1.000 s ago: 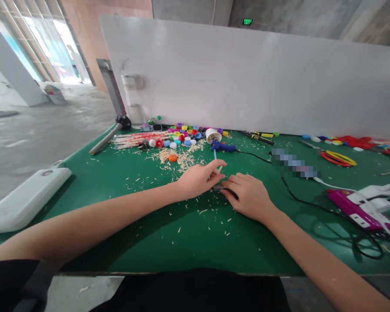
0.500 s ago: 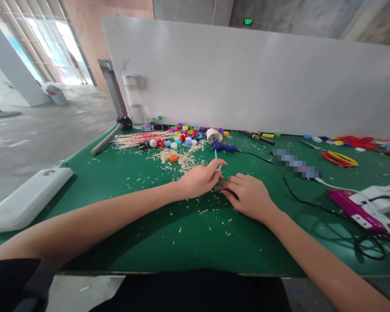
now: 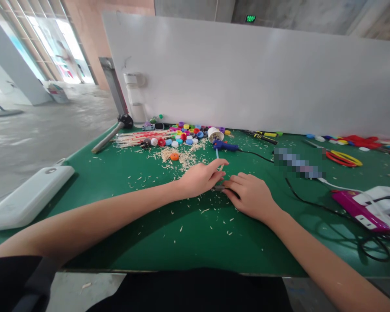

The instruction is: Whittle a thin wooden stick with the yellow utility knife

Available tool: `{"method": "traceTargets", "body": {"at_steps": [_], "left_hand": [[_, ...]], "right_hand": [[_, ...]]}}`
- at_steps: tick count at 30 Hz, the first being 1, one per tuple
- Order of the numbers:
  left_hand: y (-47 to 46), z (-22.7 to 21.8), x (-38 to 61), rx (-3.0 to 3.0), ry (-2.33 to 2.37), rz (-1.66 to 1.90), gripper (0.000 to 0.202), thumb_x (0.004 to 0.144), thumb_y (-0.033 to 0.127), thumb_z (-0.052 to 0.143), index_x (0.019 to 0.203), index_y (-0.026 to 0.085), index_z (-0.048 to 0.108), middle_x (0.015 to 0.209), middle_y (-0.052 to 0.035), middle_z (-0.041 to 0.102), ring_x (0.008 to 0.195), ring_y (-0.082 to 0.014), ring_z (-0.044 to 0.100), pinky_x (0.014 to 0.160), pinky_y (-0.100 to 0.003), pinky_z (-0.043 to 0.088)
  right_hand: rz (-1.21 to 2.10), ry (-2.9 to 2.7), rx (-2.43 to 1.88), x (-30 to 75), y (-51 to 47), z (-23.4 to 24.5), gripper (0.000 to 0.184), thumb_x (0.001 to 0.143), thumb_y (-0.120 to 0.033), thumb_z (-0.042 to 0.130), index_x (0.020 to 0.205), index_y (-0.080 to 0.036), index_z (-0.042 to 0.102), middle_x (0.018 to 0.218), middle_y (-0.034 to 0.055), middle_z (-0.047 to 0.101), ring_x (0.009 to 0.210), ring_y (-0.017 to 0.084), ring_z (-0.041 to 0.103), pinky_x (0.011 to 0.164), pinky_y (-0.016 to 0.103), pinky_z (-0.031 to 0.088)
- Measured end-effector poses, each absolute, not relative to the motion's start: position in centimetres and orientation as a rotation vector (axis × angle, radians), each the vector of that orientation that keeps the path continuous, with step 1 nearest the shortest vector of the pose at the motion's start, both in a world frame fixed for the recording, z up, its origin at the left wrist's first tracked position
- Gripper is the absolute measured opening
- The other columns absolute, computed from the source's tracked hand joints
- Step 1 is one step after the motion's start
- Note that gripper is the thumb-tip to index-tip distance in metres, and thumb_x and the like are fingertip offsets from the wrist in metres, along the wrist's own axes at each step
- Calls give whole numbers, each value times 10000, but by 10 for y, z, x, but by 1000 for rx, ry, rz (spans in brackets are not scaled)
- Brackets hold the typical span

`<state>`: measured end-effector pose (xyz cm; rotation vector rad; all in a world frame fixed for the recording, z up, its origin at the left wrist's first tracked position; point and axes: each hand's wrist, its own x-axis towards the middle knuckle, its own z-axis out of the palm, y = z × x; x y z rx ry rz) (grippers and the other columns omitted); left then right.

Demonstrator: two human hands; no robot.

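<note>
My left hand is closed in a pinch around a thin pale wooden stick, which pokes up between thumb and fingers. Close beside it, my right hand has its fingers curled on a small flat grey piece. Its kind is unclear, since the fingers cover most of it. Both hands rest low over the green table, nearly touching. Pale wood shavings lie around and beyond them. Just past the left hand is a blue glue gun, its cord running right.
Coloured bottle caps, a white cup on its side and bundled sticks lie at the back. A hammer and white box are left. Pliers and a purple power strip are right; a white board stands behind.
Both hands keep almost the same pose and hold. The view has shifted slightly, and a person in the far doorway shows more clearly.
</note>
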<state>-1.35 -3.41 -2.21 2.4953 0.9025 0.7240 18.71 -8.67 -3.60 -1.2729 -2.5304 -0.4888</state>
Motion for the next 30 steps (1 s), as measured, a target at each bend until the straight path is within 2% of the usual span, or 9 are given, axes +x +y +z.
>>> {"method": "traceTargets", "body": {"at_steps": [4,9,12,16,22,30], "left_hand": [[-35,-25,-14,2496,859,725,408,947,284,333,1336,177,397,971,-61,748,827,-150,703,639,-239,494],[-34,-24,-14,2467,856,725,417,942,284,336,1339,170,386,908,-50,752,813,-156,700,654,-253,503],[-34,-23,-15,2481,839,706,442,940,277,336,1375,197,347,950,-41,752,807,-153,695,648,-256,495],[-34,-23,-17,2468,795,709,469,940,268,337,1401,205,281,973,-36,751,807,-136,691,646,-242,484],[-32,-24,-16,2429,819,715,357,947,308,338,1278,176,349,909,-35,756,792,-145,696,640,-250,489],[-32,-25,-16,2394,699,744,321,940,234,318,1251,167,361,952,-56,744,855,-116,680,699,-219,507]], "right_hand": [[-584,-2479,-1252,187,-92,-38,277,959,-328,435,929,-191,674,770,34,636,749,180,506,638,324,335],[-428,-2559,-1293,187,-86,-31,258,954,-325,443,972,-208,672,830,31,660,766,178,516,608,313,340],[-320,-2623,-1302,188,-81,-28,243,946,-327,452,1013,-236,667,888,15,678,777,172,534,583,304,335],[-426,-2591,-1290,188,-84,-33,264,955,-330,435,1025,-222,666,910,31,681,796,180,535,623,318,348],[-563,-2485,-1289,189,-92,-39,290,969,-328,414,947,-194,671,785,34,635,773,182,500,655,330,335],[-352,-2625,-1294,189,-81,-30,247,943,-323,463,1028,-216,668,886,4,668,772,174,522,585,315,316]]}}
